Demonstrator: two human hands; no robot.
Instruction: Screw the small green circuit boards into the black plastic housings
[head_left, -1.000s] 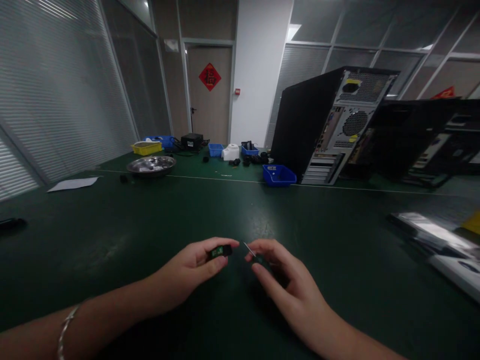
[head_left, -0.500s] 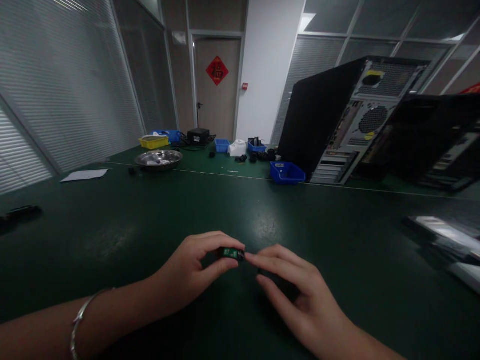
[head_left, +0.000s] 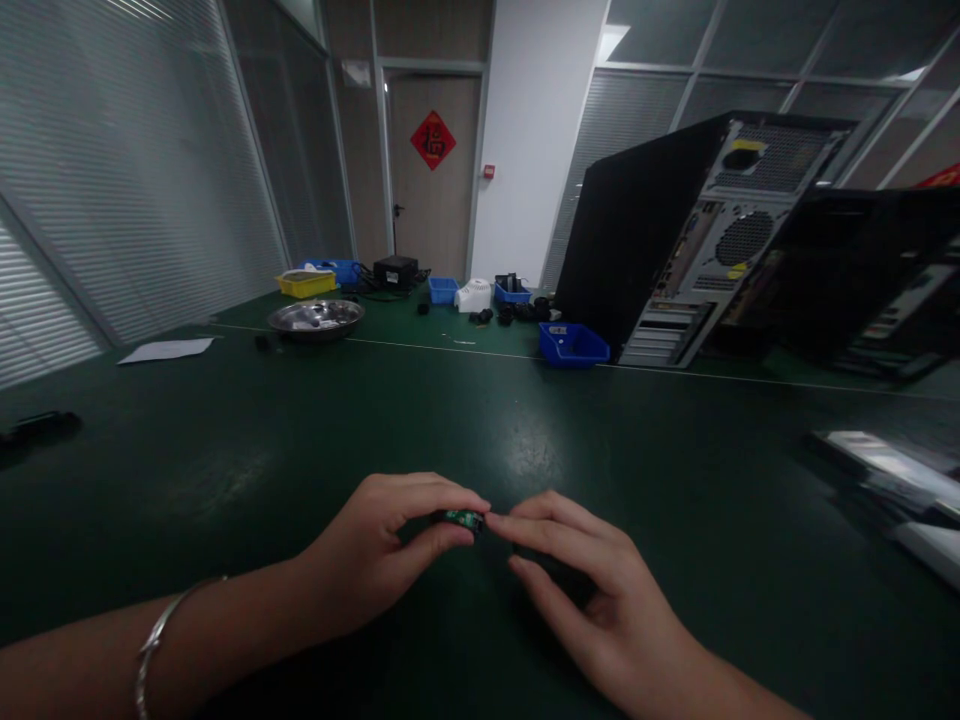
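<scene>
My left hand [head_left: 409,530] pinches a small green circuit board [head_left: 459,518] between thumb and fingers, just above the table. A dark part sits at the board's right end. The index fingertip of my right hand [head_left: 592,580] is at that end, touching or nearly so. Between the right thumb and fingers is a dark shape that I cannot make out; it blends with the table's shadow.
The green table [head_left: 420,420] carries a blue bin [head_left: 574,345] and a black computer tower [head_left: 645,230] at back right. A metal bowl [head_left: 316,318] and white paper [head_left: 166,350] lie back left. Blurred metallic equipment [head_left: 892,480] lies right, a dark object [head_left: 41,428] far left.
The circuit board has tilted, showing less of its green face, and my left fingers have dropped slightly. My right hand has stayed nearly in place, its index finger still by the board's end.
</scene>
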